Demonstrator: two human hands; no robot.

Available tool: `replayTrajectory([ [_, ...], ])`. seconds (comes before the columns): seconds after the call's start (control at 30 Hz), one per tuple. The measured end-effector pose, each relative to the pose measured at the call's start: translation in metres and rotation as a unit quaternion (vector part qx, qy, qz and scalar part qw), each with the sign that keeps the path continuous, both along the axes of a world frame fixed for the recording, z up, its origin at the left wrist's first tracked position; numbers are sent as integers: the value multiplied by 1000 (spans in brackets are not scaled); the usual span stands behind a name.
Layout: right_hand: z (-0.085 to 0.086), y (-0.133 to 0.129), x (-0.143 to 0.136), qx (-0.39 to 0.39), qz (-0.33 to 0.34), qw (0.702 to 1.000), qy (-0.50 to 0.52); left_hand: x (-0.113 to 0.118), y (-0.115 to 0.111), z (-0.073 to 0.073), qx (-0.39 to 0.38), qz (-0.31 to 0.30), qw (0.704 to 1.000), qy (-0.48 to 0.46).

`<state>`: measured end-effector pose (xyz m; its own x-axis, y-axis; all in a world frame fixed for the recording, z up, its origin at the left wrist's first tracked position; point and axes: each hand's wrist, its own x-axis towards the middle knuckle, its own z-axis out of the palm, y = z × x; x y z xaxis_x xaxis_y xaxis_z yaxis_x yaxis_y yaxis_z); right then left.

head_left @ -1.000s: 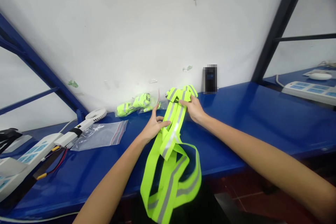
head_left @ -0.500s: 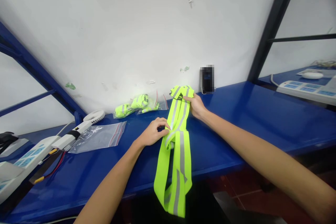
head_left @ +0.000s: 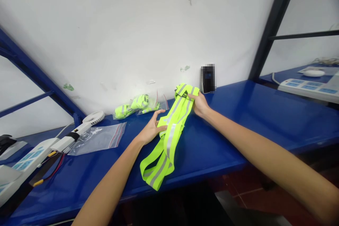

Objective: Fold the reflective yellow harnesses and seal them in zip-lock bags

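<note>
A fluorescent yellow-green reflective safety strap point(head_left: 172, 137) with grey bands stretches between my two hands over the blue table. My right hand point(head_left: 200, 104) grips its folded, bunched far end, where a dark buckle-like piece point(head_left: 183, 94) shows. Around the middle of the strap, my left hand point(head_left: 151, 130) has its thumb laid across the fabric and its index finger raised; the other fingers are partly hidden behind the band. From there the strap's near end hangs in loose loops towards the table's front edge.
Bagged yellow-green straps point(head_left: 132, 106) lie against the wall. A clear zip bag point(head_left: 102, 138), a white handheld fan point(head_left: 94, 117) and a power strip point(head_left: 33, 155) are on the left. A dark, pixelated device point(head_left: 208, 78) stands at the back, right of the strap.
The strap's near end has swung left and up from beyond the table's front edge. My left hand has shifted slightly left, its thumb now over the band and index finger lifted.
</note>
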<state>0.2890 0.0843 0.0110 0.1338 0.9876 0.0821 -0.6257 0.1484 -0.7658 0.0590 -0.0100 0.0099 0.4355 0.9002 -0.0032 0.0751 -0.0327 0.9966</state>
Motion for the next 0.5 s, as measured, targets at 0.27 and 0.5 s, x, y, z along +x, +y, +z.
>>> replayTrajectory([
  [0.27,1,-20,-17,3,96,995,-13,2,10,-3,2,88,995,-40],
  [0.5,2,-57,-50,36,214,976,-2,13,10,-3,-83,99,985,-116],
])
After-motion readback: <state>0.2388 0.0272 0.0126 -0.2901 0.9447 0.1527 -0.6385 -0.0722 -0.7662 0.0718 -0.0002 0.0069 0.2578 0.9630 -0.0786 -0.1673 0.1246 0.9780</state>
